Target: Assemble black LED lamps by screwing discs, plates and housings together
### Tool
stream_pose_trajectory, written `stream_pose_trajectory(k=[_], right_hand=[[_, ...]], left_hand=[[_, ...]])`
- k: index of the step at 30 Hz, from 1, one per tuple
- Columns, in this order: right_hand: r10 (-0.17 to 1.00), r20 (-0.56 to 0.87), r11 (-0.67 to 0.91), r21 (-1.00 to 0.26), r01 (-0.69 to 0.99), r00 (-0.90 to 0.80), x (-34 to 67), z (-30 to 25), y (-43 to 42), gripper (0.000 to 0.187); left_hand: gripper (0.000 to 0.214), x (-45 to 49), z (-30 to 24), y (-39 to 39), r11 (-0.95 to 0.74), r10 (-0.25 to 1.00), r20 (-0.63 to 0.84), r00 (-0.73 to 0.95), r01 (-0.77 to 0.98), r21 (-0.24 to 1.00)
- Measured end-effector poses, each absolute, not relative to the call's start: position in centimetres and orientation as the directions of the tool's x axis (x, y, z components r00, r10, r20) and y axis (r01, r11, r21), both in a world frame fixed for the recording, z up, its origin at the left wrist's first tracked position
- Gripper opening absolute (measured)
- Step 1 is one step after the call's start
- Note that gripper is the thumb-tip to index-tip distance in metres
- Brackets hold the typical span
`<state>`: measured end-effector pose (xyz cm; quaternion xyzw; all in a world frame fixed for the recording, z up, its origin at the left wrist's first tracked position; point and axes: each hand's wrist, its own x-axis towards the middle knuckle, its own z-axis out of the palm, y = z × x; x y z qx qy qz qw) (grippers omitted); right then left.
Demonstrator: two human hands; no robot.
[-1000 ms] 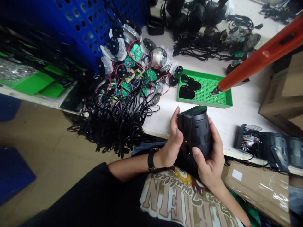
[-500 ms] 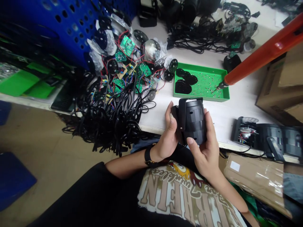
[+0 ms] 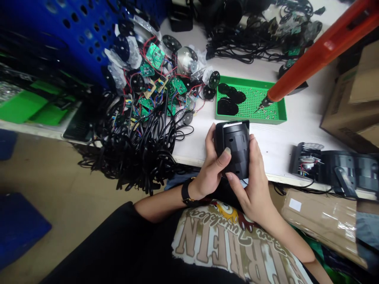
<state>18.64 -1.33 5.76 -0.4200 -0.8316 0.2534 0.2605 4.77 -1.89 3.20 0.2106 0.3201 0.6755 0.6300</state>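
Observation:
Between both hands is a black lamp housing (image 3: 235,152) with a U-shaped bracket at its upper end, held over the bench's front edge. My left hand (image 3: 211,170) closes on its left side, the thumb lying across the ribbed body. Around the right side and lower end wraps my right hand (image 3: 255,183), its thumb near the bottom. Just beyond the housing, a green tray (image 3: 251,119) contains black discs (image 3: 227,105) and many small screws. An orange electric screwdriver (image 3: 314,59) slants in from the upper right, its bit over the tray.
Left on the bench lies a heap of circuit boards (image 3: 155,55), wires and lamp parts, with black cables (image 3: 142,146) hanging over the edge. A blue perforated crate (image 3: 79,35) stands behind. Rightward are more lamp housings (image 3: 337,167) and cardboard boxes (image 3: 349,102).
The lamp housing has turned in my hands and shifted slightly left. My left thumb has moved from the bracket side onto the body. The screwdriver's bit appears farther left over the tray.

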Motion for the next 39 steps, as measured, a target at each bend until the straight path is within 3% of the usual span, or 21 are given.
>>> stream_pose_trajectory(k=[5,9,13,17,21,25,29,35,39], right_hand=[[0.83,0.223,0.523,-0.63,0.574,-0.512,18.4,5.6,-1.4,0.089],[0.803,0.238,0.543,-0.669,0.508,-0.546,18.5,5.7,-0.6,0.093],[0.787,0.222,0.448,-0.848,0.285,-0.575,19.1,5.1,0.7,0.097],[0.913,0.247,0.323,-0.923,0.208,-0.325,19.2,3.6,0.3,0.073],[0.893,0.42,0.45,-0.82,0.353,-0.163,18.7,2.9,-0.9,0.033],[0.817,0.508,0.576,-0.686,0.445,-0.273,18.3,3.3,-1.0,0.013],[0.759,0.555,0.644,-0.567,0.513,-0.341,18.3,3.7,-0.5,0.014],[0.575,0.62,0.778,-0.212,0.592,-0.534,19.9,4.0,0.5,0.011],[0.536,0.592,0.806,-0.147,0.573,-0.602,20.9,4.0,0.8,0.019]], left_hand=[[0.096,4.9,3.2,-2.2,0.015,0.988,-0.117,-0.102,-0.687,0.726],[0.101,4.8,3.9,-2.2,0.092,0.962,-0.238,-0.132,-0.665,0.741],[0.063,4.1,4.4,-1.2,0.162,0.899,-0.403,-0.171,-0.725,0.669],[0.032,3.4,4.2,-0.2,0.112,0.897,-0.39,-0.209,-0.744,0.658],[0.032,3.3,4.1,-0.3,0.132,0.898,-0.397,-0.192,-0.743,0.657],[0.038,3.6,3.9,-0.5,0.144,0.899,-0.394,-0.193,-0.719,0.68],[0.038,3.8,3.9,-0.5,0.138,0.904,-0.379,-0.198,-0.703,0.697],[0.035,3.8,4.4,-0.7,0.106,0.899,-0.365,-0.243,-0.687,0.718],[0.049,3.3,4.3,-1.1,0.146,0.88,-0.41,-0.238,-0.686,0.713]])
